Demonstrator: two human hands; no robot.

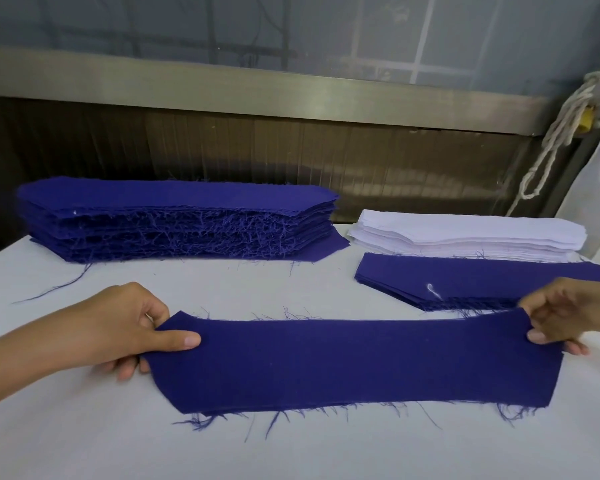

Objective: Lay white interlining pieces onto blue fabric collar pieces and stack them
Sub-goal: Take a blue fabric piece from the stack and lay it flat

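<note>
I see my left hand [132, 332] and right hand [565, 317] each pinching an end of a long frayed blue fabric collar piece [354, 362] over the white table [84, 445].

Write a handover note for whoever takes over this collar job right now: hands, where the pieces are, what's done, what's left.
Left hand pinches the left end of one blue collar piece, right hand the right end; it is spread over the table.
Tall blue stack far left, white interlining stack far right, a low blue pile in front of it.
No interlining on the held piece yet.
To do: lay one on, stack it, work through the tall stack.
</note>
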